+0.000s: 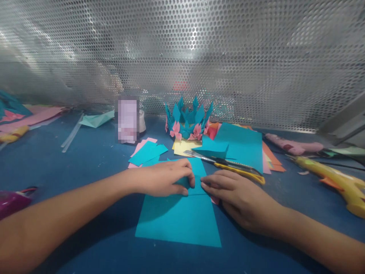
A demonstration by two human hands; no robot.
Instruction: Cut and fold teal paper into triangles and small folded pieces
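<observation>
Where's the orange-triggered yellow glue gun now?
In the head view, the glue gun lies far right on the table, right of the right hand, nearer the camera than the pink tool.

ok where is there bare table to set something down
Bare blue tabletop shows between the left forearm, the clear sticks and the small cut papers, and between the right forearm and the yellow glue gun. It's crowded around the paper crown, paper stack and scissors, and where the left hand is over the blue sheet.

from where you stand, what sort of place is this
Probably a paper-craft workbench: a paper crown, scissors and a yellow glue gun share the blue table.
</observation>
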